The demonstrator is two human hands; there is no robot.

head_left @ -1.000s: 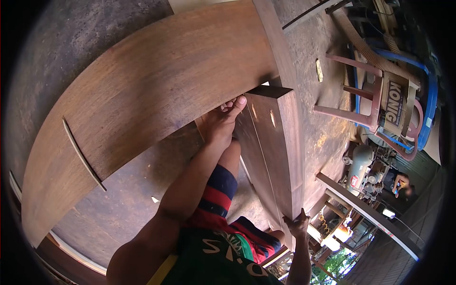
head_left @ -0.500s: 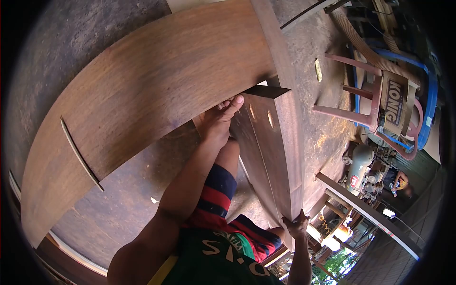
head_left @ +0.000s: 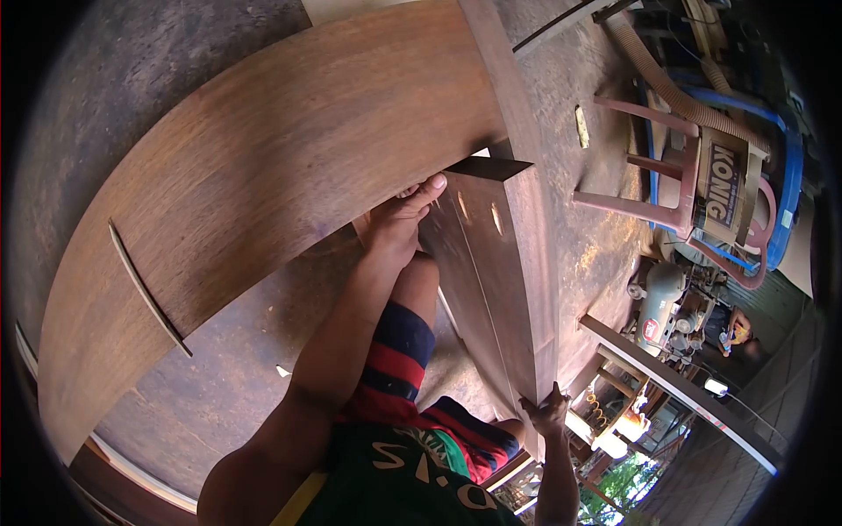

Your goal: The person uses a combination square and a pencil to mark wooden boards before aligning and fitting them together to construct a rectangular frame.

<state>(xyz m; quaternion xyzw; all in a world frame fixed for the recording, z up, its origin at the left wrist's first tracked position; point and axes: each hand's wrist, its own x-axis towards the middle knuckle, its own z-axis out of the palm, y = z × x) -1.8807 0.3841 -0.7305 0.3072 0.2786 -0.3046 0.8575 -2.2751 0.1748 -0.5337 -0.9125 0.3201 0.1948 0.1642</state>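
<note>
A broad, curved brown wooden panel (head_left: 263, 167) spans the upper left, with a thin curved strip (head_left: 147, 287) lying across it. My left hand (head_left: 399, 219) is closed at the panel's lower edge, thumb toward the beam; its other fingers are partly hidden by the panel. Beside that hand is the end of a long, thick wooden beam (head_left: 500, 272), which has two pale slots near its end and a seam along its side. At the beam's far end, my right hand (head_left: 548, 412) grips its corner, with the fingers only partly showing.
A pink plastic chair (head_left: 636, 210) with a KONIG box (head_left: 724, 184) stands at right, near a ribbed hose (head_left: 658, 74). An air compressor (head_left: 660, 302) and another person (head_left: 738, 329) are farther back. A long bar (head_left: 684, 394) juts out at lower right.
The view has shifted very slightly, so the background sits a little further left and lower. Both hands keep their places on the wood.
</note>
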